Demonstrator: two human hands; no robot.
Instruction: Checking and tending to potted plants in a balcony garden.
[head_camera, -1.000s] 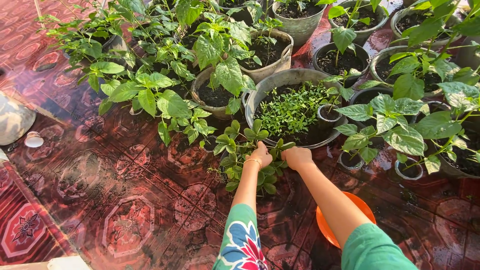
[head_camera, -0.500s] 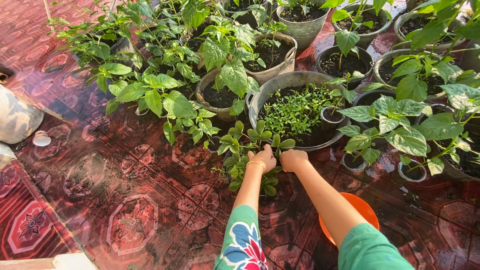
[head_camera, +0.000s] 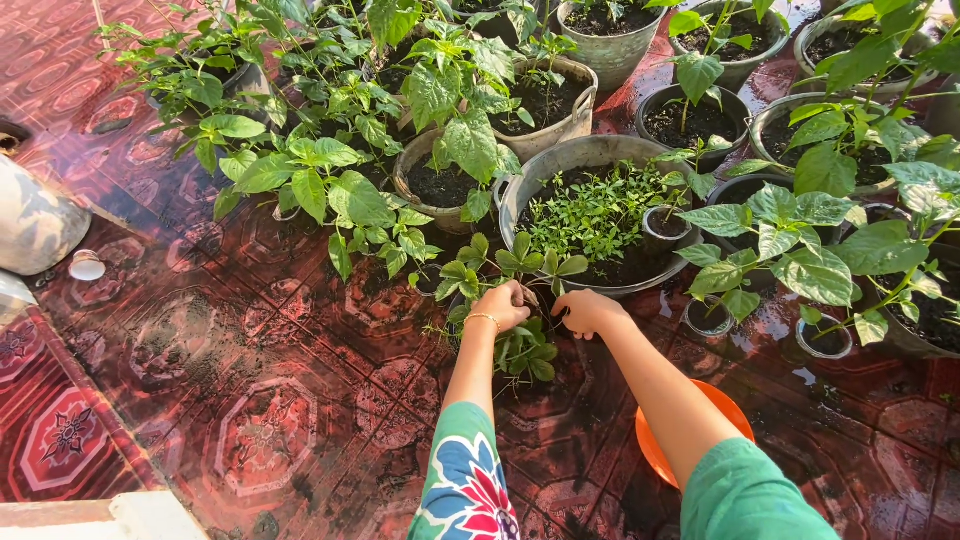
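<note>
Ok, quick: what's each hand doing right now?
Left hand: curled shut among the small plant leaves; hold unclear.
Right hand: curled beside it; cannot tell what it holds.

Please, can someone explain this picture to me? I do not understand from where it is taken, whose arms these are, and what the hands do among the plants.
There is no machine here. The picture comes from a camera worn on a person's head, looking down, so the two arms are that person's own. The left hand, with a thin bracelet, and the right hand are both pressed into a small leafy plant on the wet red patterned floor. Whether the fingers grip anything is hidden by the leaves. Just behind stands a wide grey basin full of tiny seedlings, with many other potted plants around it. An orange bowl lies under the right arm.
</note>
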